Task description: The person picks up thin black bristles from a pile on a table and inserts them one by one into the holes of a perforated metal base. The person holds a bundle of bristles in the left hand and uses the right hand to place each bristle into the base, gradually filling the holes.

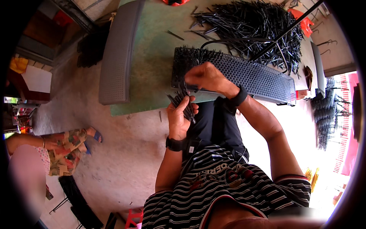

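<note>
My left hand (179, 114) grips a bundle of thin black sticks (180, 100) just below the edge of a green table (152, 57). My right hand (207, 78) pinches one black stick at the near left end of a long grey perforated panel (259, 78) that lies on the table. Black sticks stand in the panel's left end (190, 57). Both wrists wear black bands.
A big heap of loose black sticks (255, 26) lies at the table's far side. A grey perforated panel (118, 53) leans at the table's left. Another person's leg and sandal (72, 143) are at left. Stacked dark racks (326, 114) stand at right.
</note>
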Motion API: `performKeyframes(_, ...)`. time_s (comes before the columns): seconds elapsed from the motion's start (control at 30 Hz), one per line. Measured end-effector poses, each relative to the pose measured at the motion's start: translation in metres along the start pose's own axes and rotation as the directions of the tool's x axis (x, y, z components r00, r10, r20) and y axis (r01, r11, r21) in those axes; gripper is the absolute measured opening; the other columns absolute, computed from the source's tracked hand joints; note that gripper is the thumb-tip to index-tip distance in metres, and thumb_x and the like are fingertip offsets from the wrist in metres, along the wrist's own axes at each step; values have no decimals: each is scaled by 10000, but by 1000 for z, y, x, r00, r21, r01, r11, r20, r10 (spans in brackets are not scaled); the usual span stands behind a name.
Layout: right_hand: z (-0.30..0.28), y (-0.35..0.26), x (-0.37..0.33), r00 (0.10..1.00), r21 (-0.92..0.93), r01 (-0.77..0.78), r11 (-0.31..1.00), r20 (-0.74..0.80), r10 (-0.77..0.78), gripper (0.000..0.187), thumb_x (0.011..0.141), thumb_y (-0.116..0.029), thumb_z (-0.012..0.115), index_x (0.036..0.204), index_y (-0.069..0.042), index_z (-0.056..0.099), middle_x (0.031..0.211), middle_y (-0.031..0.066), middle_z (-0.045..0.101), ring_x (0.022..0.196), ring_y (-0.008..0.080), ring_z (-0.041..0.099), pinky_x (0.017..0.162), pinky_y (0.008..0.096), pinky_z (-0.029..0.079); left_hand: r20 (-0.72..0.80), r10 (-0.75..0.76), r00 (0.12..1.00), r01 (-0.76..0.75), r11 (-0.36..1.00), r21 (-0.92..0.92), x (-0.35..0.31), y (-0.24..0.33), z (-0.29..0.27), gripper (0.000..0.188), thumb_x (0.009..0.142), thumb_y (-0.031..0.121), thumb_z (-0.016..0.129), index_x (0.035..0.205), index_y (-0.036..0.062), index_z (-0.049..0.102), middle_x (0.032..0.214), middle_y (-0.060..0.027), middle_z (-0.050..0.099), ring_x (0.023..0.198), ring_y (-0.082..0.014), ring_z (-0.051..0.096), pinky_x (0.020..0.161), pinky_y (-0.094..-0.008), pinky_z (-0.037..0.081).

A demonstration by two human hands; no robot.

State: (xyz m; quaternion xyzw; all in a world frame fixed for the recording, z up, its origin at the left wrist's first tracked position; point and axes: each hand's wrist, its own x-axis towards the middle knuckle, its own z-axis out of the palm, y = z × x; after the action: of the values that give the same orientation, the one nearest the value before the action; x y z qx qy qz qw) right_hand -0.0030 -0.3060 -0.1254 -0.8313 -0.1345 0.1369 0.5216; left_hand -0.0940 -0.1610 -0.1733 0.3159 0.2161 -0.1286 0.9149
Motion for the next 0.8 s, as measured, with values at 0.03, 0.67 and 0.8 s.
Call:
performKeyframes(0.03, 2, 2, -5, 988, 201, -94, 975, 142, 66, 164, 791, -139, 653, 861, 7, 679, 647, 86, 653, 555, 147, 602, 523, 269, 470, 45, -25, 999, 26, 1000, -12, 1, 0, -1, 156, 839, 62, 622, 987, 16, 603, 845, -110, 649, 577, -192, 607, 475, -298, 500)
performKeyframes(0.67, 15, 5, 0, 832, -172, 307, 936, -430, -351, 166, 836, -29, 591, 982, -8, 515, 810, 170, 639, 686, 287, 656, 558, 329, 505, -99, 64, 993, -50, 989, 138, 0, -6, -6, 177, 807, 26, 651, 981, 9, 624, 787, -63, 633, 602, -170, 619, 506, -302, 534)
performKeyframes(0.8, 14, 11, 6, 742, -475, 428, 769, -302, -599, 142, 811, -63, 612, 933, -22, 552, 773, 147, 619, 641, 331, 615, 528, 377, 483, -111, 82, 990, -67, 989, 131, 1, -6, -9, 150, 797, 11, 656, 943, 15, 620, 778, -65, 632, 601, -176, 621, 508, -307, 536)
